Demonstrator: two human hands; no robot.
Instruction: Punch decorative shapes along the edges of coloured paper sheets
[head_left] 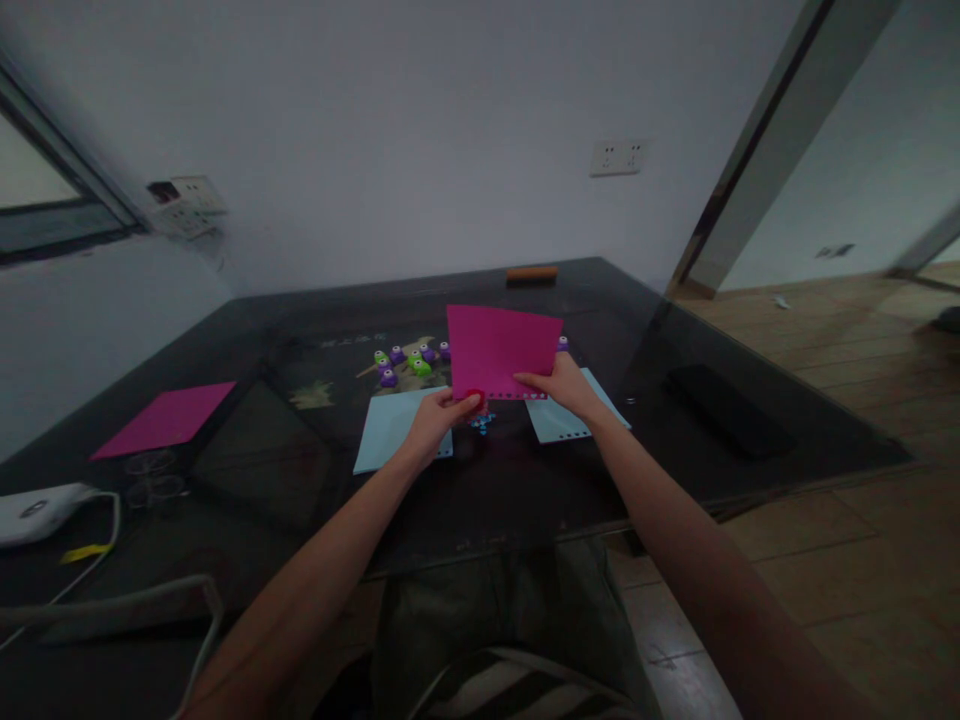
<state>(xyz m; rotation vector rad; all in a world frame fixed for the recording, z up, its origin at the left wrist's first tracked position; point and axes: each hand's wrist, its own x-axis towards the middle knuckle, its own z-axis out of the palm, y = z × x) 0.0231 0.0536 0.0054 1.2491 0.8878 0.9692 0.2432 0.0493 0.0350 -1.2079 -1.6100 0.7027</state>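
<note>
A magenta paper sheet (499, 348) is held up over the dark table (525, 480), with a row of punched holes along its lower edge. My left hand (439, 415) grips a small red punch (475, 399) clamped on that lower edge. My right hand (559, 385) pinches the sheet's lower right edge. Below the hands lie two light blue sheets, one on the left (394, 428) and one on the right (562, 418). Small blue paper bits (482, 423) lie between them.
Several small purple and green punches (409, 362) sit behind the sheets. Another magenta sheet (166, 418) lies at the left, a white device with a cable (37, 508) at the near left, a black flat object (724, 408) at the right, an orange bar (531, 272) at the far edge.
</note>
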